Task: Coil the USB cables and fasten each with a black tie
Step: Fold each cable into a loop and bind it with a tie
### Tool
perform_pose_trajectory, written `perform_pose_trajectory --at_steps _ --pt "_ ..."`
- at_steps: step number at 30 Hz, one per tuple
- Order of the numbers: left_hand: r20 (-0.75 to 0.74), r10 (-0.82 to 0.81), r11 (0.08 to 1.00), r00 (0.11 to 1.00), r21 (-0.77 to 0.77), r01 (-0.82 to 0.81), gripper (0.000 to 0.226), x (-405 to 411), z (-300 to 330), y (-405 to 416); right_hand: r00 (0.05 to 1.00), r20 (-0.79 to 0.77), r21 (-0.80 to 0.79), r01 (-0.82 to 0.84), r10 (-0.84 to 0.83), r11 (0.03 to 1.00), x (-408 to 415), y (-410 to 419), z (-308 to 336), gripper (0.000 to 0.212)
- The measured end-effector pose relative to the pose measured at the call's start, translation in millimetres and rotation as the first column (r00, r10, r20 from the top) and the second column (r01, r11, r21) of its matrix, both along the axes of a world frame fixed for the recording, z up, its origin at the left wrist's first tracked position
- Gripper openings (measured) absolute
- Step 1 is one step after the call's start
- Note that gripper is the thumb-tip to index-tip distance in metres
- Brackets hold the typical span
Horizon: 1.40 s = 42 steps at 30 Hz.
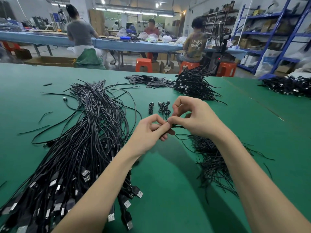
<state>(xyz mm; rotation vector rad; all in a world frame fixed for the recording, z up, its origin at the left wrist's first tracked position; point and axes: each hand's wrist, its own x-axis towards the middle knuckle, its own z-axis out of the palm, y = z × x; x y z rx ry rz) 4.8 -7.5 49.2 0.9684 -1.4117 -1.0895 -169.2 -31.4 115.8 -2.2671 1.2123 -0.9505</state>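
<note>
Black coil (170,126) pinched mid-air between both hands above green table (168,182), long axis lying left to right. Left hand (148,132) curled round coil's near end; right hand (193,118) pinching what looked like tie at coil's middle, fingertips of both touching. Loose cables (80,140) just left, ties (212,158) under right wrist, nearer right hand. Finished coils (159,107) just beyond. Legible only: "UNKN OWN" on far shirt (196,43).

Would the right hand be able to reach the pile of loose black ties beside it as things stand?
Probably yes: the black ties lie just under the right hand with bare mat between, but it first must release the tie it pinches with the left hand.
</note>
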Motion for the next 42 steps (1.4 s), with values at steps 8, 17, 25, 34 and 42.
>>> perform_pose_trajectory --at_steps 8,17,25,34,42 --pt "0.203 0.113 0.983 0.973 -0.163 -0.080 0.007 -0.1 -3.0 2.0 0.999 0.030 0.168 -0.027 0.022 0.985 -14.7 5.4 1.8 0.021" --pt "0.414 0.407 0.830 0.814 -0.540 -0.141 0.007 -2.9 -6.6 8.7 0.981 -0.080 0.180 0.189 -0.177 0.965 -5.4 7.0 -4.9 0.013" --pt "0.477 0.402 0.844 0.782 -0.523 -0.114 0.012 -2.2 -2.3 9.4 0.985 0.028 0.174 0.163 -0.170 0.971 -1.8 6.8 -20.0 0.016" --pt "-0.512 0.115 0.893 0.851 0.429 0.137 0.011 -0.4 15.0 1.7 0.991 0.046 -0.368 0.134 -0.126 0.920 4.7 8.2 -54.2 0.004" --pt "-0.548 0.036 0.948 0.835 0.283 0.145 0.036 -0.3 9.1 2.8 0.895 0.425 0.044 0.126 -0.133 0.991 17.7 10.4 -51.4 0.013"
